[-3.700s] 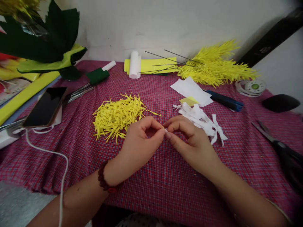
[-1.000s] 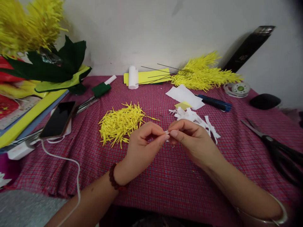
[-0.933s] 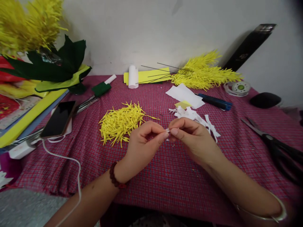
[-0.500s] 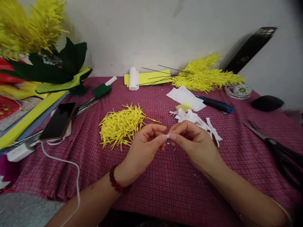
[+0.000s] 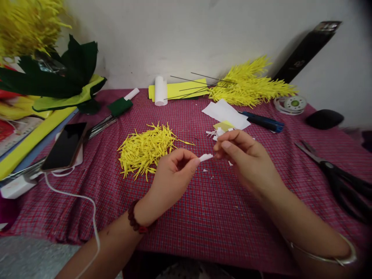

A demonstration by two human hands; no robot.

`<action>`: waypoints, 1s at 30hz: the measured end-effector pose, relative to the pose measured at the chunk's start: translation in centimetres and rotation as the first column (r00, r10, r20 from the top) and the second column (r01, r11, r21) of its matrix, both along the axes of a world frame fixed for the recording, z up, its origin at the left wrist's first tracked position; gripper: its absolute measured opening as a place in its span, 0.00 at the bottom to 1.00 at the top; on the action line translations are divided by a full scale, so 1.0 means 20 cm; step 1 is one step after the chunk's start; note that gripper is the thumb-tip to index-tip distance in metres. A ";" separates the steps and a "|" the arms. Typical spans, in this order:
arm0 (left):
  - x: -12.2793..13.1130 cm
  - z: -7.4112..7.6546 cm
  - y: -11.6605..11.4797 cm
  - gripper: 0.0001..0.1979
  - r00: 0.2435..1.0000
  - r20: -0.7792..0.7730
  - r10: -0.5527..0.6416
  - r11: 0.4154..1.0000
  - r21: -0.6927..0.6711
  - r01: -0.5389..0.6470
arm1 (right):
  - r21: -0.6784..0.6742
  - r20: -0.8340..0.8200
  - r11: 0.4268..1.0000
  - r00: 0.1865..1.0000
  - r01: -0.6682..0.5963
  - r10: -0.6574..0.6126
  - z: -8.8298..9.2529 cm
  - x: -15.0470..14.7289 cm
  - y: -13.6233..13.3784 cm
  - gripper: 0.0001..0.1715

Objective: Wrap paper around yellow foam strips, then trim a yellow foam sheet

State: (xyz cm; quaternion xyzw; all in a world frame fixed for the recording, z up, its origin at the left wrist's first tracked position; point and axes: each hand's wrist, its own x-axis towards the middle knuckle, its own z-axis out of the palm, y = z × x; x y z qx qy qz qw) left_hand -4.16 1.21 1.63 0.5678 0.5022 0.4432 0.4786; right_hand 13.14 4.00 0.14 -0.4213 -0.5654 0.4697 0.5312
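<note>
Left grip, white strip partly outside

We see a tabletop covered in matt, woven cloth, rumpled near its left edge, where a phone looks glossy and glassy. The pinched white strip looks like matt paper. Toward the right edge, we find scissors with smooth metal blades; by the far edge, yellow sprays look rough and bristly.

The strip pile lies left of the held slip, scissors right.
</note>
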 end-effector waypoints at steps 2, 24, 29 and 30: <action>0.01 0.00 0.00 0.07 0.999 -0.011 -0.033 0.999 -0.026 0.033 | 0.051 0.161 0.986 0.976 -0.160 0.150 0.02 0.01 -0.02 0.12; -0.01 -0.04 0.01 0.06 0.906 0.381 -0.183 0.969 -0.088 0.233 | 0.062 0.439 0.950 0.863 -0.307 0.250 0.02 -0.04 -0.06 0.16; -0.01 -0.04 0.02 0.05 0.867 0.470 -0.164 0.932 -0.214 0.292 | 0.088 0.322 0.970 0.928 -0.226 0.186 0.04 -0.06 -0.08 0.08; -0.01 -0.04 0.02 0.06 0.859 0.493 -0.140 0.924 -0.246 0.291 | 0.107 0.339 0.975 0.929 -0.195 0.148 0.04 -0.07 -0.08 0.07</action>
